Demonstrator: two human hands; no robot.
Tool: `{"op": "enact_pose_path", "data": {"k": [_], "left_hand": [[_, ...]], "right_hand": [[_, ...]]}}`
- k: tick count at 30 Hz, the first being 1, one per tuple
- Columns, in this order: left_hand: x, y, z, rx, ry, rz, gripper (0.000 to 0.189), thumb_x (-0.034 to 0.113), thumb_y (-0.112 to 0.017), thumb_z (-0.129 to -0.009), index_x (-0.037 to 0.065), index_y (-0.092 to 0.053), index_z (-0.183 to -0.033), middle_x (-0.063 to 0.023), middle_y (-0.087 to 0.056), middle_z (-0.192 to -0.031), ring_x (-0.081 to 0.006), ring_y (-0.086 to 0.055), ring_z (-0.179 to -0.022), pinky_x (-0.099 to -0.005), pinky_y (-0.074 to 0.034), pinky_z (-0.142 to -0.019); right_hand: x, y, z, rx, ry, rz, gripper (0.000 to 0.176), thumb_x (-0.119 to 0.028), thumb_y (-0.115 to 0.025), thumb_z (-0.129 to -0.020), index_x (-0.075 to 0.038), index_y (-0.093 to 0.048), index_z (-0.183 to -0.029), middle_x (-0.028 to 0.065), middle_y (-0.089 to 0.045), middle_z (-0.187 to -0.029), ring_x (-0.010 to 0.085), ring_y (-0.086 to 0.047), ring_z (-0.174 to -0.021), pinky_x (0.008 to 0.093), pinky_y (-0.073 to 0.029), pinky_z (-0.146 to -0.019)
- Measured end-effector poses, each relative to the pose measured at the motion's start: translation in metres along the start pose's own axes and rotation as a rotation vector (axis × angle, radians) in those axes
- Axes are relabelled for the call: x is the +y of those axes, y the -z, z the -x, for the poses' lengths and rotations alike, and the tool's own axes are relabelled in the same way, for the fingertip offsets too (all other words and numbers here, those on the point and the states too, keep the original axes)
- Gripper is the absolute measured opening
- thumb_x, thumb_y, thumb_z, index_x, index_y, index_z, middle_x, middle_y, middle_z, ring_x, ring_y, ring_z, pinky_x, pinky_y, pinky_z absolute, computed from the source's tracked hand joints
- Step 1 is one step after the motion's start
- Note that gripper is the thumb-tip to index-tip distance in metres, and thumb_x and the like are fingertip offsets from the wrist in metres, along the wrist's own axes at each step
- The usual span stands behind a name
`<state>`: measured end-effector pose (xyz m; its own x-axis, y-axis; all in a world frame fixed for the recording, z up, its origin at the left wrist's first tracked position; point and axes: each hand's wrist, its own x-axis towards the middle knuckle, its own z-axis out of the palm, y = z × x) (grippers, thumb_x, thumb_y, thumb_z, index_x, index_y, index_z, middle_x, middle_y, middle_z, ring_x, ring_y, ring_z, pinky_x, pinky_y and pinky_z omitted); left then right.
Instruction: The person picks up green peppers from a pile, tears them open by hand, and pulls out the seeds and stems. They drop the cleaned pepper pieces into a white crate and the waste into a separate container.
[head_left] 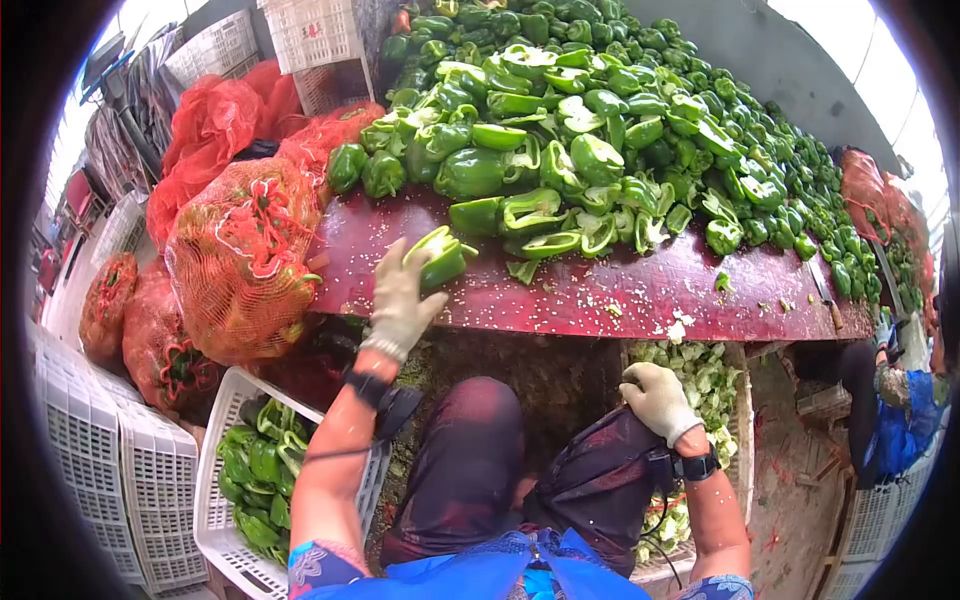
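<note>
My left hand, in a pale glove, reaches over the front edge of the red table. Its fingers are around a cut green pepper near the table's left part. My right hand, also gloved, rests on my right knee with its fingers curled; whether it holds anything is hidden. Halved green peppers lie in front of a large heap of green peppers. White seeds are scattered over the table's front.
A white crate with green peppers stands at my left, another with pale cores at my right. Red mesh sacks sit at the left. A knife lies on the table's right. A person in blue is at far right.
</note>
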<state>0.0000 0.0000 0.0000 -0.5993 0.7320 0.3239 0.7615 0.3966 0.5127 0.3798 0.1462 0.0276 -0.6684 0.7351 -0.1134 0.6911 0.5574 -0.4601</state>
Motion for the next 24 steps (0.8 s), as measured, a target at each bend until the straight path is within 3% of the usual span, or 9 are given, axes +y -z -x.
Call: {"op": "enact_pose_path", "data": {"k": [5, 7, 9, 13, 16, 19, 21, 23, 24], "left_hand": [[-0.032, -0.034, -0.046, 0.239, -0.236, 0.037, 0.056, 0.011, -0.078, -0.069, 0.003, -0.059, -0.120, -0.0160, -0.062, -0.114, -0.0339, -0.058, -0.113, -0.0465, -0.044, -0.102], [0.025, -0.021, -0.031, -0.063, -0.145, 0.548, 0.048, 0.000, -0.070, -0.071, 0.001, -0.061, -0.119, -0.0121, -0.066, -0.113, -0.0238, -0.066, -0.104, -0.0344, -0.051, -0.096], [0.085, 0.002, -0.013, -0.313, -0.164, 0.826, 0.044, -0.006, -0.069, -0.071, 0.001, -0.060, -0.113, -0.0114, -0.065, -0.120, -0.0233, -0.065, -0.110, -0.0352, -0.049, -0.100], [0.162, 0.013, 0.020, -0.518, -0.597, 0.650, 0.047, -0.012, -0.068, -0.062, 0.006, -0.059, -0.105, -0.0157, -0.060, -0.131, -0.0315, -0.059, -0.121, -0.0389, -0.047, -0.104], [0.198, 0.014, 0.022, -0.507, -0.799, 0.395, 0.047, -0.011, -0.059, -0.062, 0.005, -0.066, -0.105, -0.0188, -0.053, -0.142, -0.0363, -0.050, -0.133, -0.0443, -0.044, -0.110], [0.216, -0.005, 0.023, -0.408, -0.683, 0.696, 0.059, -0.009, -0.057, -0.064, 0.007, -0.065, -0.120, -0.0178, -0.050, -0.146, -0.0350, -0.048, -0.137, -0.0434, -0.044, -0.112], [0.247, -0.006, 0.042, -0.741, -0.254, 1.376, 0.078, -0.009, -0.058, -0.074, 0.006, -0.041, -0.149, -0.0147, -0.046, -0.149, -0.0275, -0.052, -0.134, -0.0378, -0.050, -0.106], [0.258, -0.032, 0.052, -0.854, -0.013, 1.500, 0.079, -0.009, -0.064, -0.079, 0.008, -0.037, -0.151, -0.0149, -0.049, -0.144, -0.0256, -0.056, -0.127, -0.0370, -0.051, -0.103], [0.261, -0.040, 0.060, -0.769, -0.138, 1.396, 0.078, -0.008, -0.068, -0.079, 0.009, -0.038, -0.149, -0.0143, -0.051, -0.140, -0.0243, -0.057, -0.124, -0.0365, -0.052, -0.102]], "right_hand": [[0.000, -0.024, 0.008, 0.123, 0.042, -0.165, 0.025, -0.027, -0.066, -0.090, -0.006, -0.070, -0.100, 0.0198, -0.071, -0.100, 0.0402, -0.068, -0.096, 0.0489, -0.054, -0.083], [-0.003, -0.008, 0.019, 0.233, 0.021, -0.030, 0.033, -0.024, -0.068, -0.089, -0.007, -0.067, -0.117, 0.0178, -0.069, -0.113, 0.0372, -0.067, -0.105, 0.0452, -0.055, -0.090], [-0.013, -0.007, 0.012, 0.427, 0.241, -0.099, 0.051, -0.017, -0.071, -0.085, -0.006, -0.058, -0.132, 0.0201, -0.062, -0.125, 0.0391, -0.063, -0.113, 0.0444, -0.055, -0.094], [-0.062, 0.016, 0.014, 0.619, 0.557, -0.229, 0.065, -0.002, -0.068, -0.072, -0.006, -0.051, -0.135, 0.0206, -0.057, -0.127, 0.0448, -0.061, -0.112, 0.0492, -0.052, -0.095], [-0.055, 0.013, 0.021, 0.620, 0.545, -0.212, 0.070, -0.002, -0.072, -0.065, -0.004, -0.052, -0.132, 0.0198, -0.055, -0.129, 0.0443, -0.054, -0.115, 0.0494, -0.047, -0.100], [-0.042, 0.018, 0.037, 0.849, 0.440, -0.242, 0.071, -0.003, -0.074, -0.064, -0.001, -0.053, -0.132, 0.0202, -0.055, -0.130, 0.0424, -0.054, -0.115, 0.0495, -0.048, -0.099], [-0.037, 0.023, 0.052, 0.921, 0.297, -0.167, 0.072, -0.005, -0.075, -0.064, 0.000, -0.054, -0.132, 0.0210, -0.055, -0.131, 0.0418, -0.054, -0.116, 0.0497, -0.048, -0.098], [-0.036, 0.025, 0.052, 0.942, 0.156, -0.033, 0.072, -0.010, -0.076, -0.066, 0.001, -0.054, -0.133, 0.0222, -0.055, -0.131, 0.0419, -0.053, -0.116, 0.0499, -0.048, -0.099], [-0.031, 0.021, 0.050, 0.913, 0.153, 0.043, 0.075, -0.015, -0.083, -0.062, 0.000, -0.054, -0.130, 0.0205, -0.054, -0.127, 0.0401, -0.051, -0.115, 0.0478, -0.046, -0.101]]}}
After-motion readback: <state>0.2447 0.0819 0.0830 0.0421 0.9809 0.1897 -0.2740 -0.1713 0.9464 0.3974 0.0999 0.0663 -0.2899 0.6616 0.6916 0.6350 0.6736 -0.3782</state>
